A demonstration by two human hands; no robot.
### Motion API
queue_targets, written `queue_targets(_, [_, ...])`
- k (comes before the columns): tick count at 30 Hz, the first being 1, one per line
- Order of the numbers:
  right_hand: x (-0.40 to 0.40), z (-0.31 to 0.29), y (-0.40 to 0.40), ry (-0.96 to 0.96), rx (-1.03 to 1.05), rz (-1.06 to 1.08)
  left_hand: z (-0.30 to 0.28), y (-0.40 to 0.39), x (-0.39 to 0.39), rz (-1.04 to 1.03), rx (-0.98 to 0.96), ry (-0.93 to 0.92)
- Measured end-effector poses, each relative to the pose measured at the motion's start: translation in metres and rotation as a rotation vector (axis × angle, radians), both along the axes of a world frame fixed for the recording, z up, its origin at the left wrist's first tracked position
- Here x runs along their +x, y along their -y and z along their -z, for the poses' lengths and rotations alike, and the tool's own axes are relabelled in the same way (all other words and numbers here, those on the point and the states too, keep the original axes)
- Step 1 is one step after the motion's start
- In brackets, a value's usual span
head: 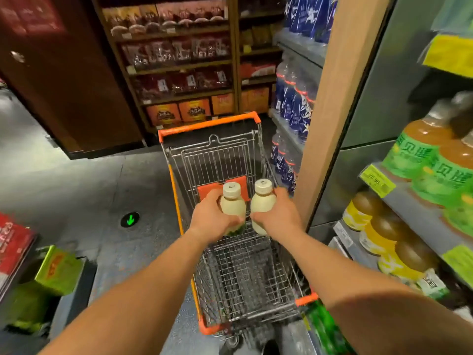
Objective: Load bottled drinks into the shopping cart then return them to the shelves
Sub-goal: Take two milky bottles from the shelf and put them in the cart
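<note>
Two small bottles of pale cream drink with beige caps are held upright side by side above the basket of a wire shopping cart [179, 208] with orange trim. My left hand [212, 219] grips the left bottle [232, 203] around its body. My right hand [277, 213] grips the right bottle [262, 203] the same way. Both arms reach forward over the cart. The cart's wire basket below the bottles holds nothing that I can see.
A shelf on the right carries large juice bottles with green labels [422, 160] and yellow-labelled bottles [378, 234]. Blue-labelled water bottles [294, 103] fill shelves beyond a wooden pillar [332, 111]. Dark shelves of packaged goods [179, 73] stand ahead. Green and red boxes [51, 270] sit at the left.
</note>
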State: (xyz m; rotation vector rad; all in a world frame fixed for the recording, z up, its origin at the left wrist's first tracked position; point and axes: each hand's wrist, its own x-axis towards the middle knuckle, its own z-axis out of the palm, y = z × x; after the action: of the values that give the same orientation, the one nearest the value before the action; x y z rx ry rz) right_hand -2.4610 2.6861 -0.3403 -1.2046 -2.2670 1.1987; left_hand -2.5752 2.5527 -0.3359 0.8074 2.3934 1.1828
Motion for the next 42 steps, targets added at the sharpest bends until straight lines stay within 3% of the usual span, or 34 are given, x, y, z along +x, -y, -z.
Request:
queue_targets(7, [-0.106, 0.134, -0.08, 0.069, -0.007, -0.052, 0.127, -0.091, -0.105, -0.109, -0.091, 0.105])
queue_targets(14, [-0.182, 0.296, -0.134, 0.053, -0.172, 0.102, 0.292, -0.152, -0.175, -0.1, -0.118, 0.242])
queue_targets(22, [-0.246, 0.437, -0.169, 0.282, 0.287, 0.105, 0.44, -0.195, -0.222, -0.096, -0.12, 0.289])
queue_targets(25, [-0.262, 0.468, -0.179, 0.434, 0.287, 0.088, 0.468, -0.212, -0.237, -0.103, -0.108, 0.291])
queue_targets(28, [-0.273, 0.487, -0.192, 0.339, 0.198, 0.241, 0.489, -0.229, -0.249, -0.103, -0.092, 0.288])
queue_targets(42, [-0.284, 0.505, -0.205, 0.414, 0.053, 0.321, 0.524, -0.267, -0.244, -0.09, -0.17, 0.242])
